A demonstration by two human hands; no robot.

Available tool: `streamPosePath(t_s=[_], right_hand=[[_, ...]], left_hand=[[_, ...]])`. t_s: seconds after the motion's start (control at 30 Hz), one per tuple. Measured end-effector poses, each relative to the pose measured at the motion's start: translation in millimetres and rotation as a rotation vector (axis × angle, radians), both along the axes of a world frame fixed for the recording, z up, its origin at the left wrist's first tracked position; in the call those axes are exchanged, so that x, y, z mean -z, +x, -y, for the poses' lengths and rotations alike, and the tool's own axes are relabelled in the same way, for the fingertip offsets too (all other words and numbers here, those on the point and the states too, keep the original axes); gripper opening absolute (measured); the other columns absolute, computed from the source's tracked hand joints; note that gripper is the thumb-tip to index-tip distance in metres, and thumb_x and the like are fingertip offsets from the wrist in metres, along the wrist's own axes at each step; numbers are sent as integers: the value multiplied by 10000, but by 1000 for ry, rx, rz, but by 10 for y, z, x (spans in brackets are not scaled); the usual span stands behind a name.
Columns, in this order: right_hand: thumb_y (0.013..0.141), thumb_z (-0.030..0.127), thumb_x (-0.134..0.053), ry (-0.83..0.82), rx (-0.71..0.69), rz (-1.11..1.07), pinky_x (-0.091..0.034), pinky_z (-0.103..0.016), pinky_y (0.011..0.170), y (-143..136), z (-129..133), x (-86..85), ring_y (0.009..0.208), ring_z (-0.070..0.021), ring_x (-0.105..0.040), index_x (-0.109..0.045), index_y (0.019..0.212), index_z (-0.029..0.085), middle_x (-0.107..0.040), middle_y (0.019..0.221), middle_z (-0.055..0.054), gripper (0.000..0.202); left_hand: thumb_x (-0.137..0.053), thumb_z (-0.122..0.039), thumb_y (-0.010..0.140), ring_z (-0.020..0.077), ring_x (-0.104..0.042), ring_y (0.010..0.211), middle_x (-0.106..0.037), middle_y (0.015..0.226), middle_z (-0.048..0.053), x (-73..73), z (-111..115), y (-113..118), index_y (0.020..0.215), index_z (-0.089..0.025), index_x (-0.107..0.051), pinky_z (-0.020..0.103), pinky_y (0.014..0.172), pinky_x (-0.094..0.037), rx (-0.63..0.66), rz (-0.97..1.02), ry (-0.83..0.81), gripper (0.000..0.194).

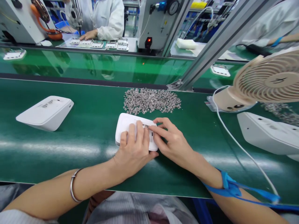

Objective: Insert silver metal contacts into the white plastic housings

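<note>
A white plastic device housing (125,123) lies on the green work surface in front of me. My left hand (134,146) is wrapped over it, fingers on top and thumb along the near right edge. At a recess in its upper face, my right hand (169,137) pinches with thumb and index finger at a small shiny metal part (145,125). The fingertips partly cover that part, so its exact shape is hidden. Just beyond the housing spreads a heap of small metal parts (151,101).
Another white housing (46,112) rests at left, and one more (268,132) at right. A beige fan (235,96) with a white cable (233,137) stands at right. Behind a metal frame post (217,40) runs a green conveyor (112,67). A co-worker's hand (88,35) is across it.
</note>
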State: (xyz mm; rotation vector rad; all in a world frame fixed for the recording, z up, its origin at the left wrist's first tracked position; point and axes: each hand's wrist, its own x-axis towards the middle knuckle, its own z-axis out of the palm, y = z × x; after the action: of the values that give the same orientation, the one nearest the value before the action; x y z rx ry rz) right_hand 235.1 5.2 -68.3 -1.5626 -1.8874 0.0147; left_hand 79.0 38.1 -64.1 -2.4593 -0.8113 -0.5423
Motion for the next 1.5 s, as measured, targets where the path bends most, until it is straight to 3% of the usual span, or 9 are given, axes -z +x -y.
streamPosePath(t_s=[0.2, 0.37, 0.73, 1.2, 1.5], right_hand=[[703, 206, -558, -163, 244, -468, -441, -245, 559, -37, -173, 27, 617, -109, -492, -554, 762, 188, -553, 760, -6, 62], [666, 256, -572, -277, 265, -628, -348, -222, 459, -46, -237, -1, 516, -81, -408, -563, 753, 172, -513, 677, 20, 121], [690, 243, -513, -217, 291, -539, -312, -220, 438, -118, -213, 10, 479, -81, -359, -523, 766, 183, -397, 596, 51, 97], [678, 217, -520, -235, 266, -587, -302, -225, 450, -132, -231, -21, 510, -91, -379, -507, 744, 199, -401, 591, 47, 70], [664, 234, -552, -311, 246, -697, -273, -226, 422, -106, -222, -76, 445, -56, -332, -518, 740, 187, -440, 613, 54, 96]], left_hand=[[-449, -560, 829, 301, -576, 1047, -590, 1228, 158, -33, 28, -2, 1098, -96, -626, 377, 801, -324, -12, -61, -21, 565], [-446, -522, 841, 292, -578, 1032, -596, 1224, 151, -34, 38, -7, 1146, -106, -603, 377, 805, -318, -21, -67, -16, 539], [-384, -492, 837, 256, -597, 905, -653, 1133, 114, -63, -17, 51, 1120, -97, -625, 350, 721, -325, -38, -66, 45, 542], [-379, -498, 864, 292, -566, 925, -633, 1145, 166, -78, 47, 39, 1153, -37, -587, 374, 768, -322, -27, -148, 59, 583], [-381, -540, 853, 274, -576, 887, -654, 1119, 159, -43, 18, 4, 1119, -40, -613, 364, 719, -328, 0, -118, 103, 612]])
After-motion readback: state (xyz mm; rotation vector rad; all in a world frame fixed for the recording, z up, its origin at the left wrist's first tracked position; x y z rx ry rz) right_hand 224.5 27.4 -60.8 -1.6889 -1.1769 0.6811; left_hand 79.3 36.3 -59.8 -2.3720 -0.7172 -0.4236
